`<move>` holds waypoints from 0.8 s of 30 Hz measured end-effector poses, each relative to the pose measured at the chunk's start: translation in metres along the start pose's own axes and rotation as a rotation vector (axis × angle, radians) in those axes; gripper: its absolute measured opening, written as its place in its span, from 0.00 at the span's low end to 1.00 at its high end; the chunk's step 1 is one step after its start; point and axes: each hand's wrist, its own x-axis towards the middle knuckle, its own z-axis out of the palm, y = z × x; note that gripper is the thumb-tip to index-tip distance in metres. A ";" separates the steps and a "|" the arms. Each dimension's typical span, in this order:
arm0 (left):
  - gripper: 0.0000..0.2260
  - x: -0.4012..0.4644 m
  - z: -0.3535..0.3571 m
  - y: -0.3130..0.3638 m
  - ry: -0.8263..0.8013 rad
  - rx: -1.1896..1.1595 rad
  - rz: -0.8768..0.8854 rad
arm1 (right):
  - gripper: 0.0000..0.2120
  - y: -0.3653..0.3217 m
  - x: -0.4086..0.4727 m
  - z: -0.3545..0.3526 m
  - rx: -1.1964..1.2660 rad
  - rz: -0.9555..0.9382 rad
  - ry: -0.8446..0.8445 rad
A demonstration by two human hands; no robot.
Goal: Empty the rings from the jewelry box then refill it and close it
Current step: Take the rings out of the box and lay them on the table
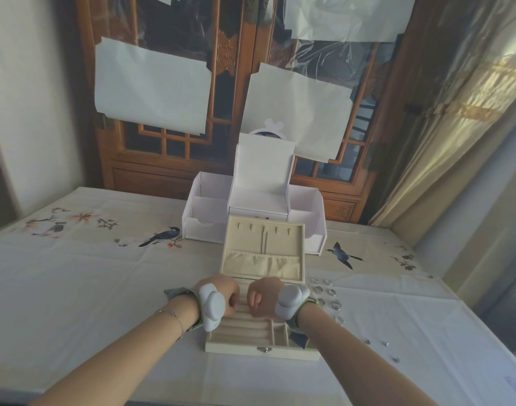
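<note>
— Where does it stand?

— The jewelry box [261,336] sits open on the surface [104,288], straight in front of the person, its lid [264,252] propped upright behind. Both hands hover over the ring-roll slots. The left hand [221,294] is curled into a fist; the right hand [262,297] is curled too, fingers [255,298] tucked toward the palm. Whether either pinches a ring I cannot tell, since the knuckles hide the fingertips.

— And the rings?

— A cluster of rings [327,294] lies on the cloth just right of the box, near the right wrist. A few small pieces [376,342] lie farther right, well apart from the rest.

— What worries you?

— The right forearm crosses close above that cluster. A careless sweep could scatter the rings, and round things roll toward the edge. I'd also judge the slots tight: a ring pushed in crooked may pop out or sit proud, and then the lid won't shut flush on the clasp [264,350].

— Anything else?

— The strays at the far right are easy to overlook when refilling.
</note>
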 end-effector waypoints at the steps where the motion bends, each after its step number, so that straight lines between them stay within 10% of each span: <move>1: 0.11 -0.001 -0.001 0.000 0.021 -0.012 0.003 | 0.10 0.001 -0.001 -0.002 0.042 0.003 0.005; 24: 0.04 -0.016 -0.057 -0.003 0.343 -0.843 0.045 | 0.05 0.020 -0.036 -0.064 0.988 -0.004 0.321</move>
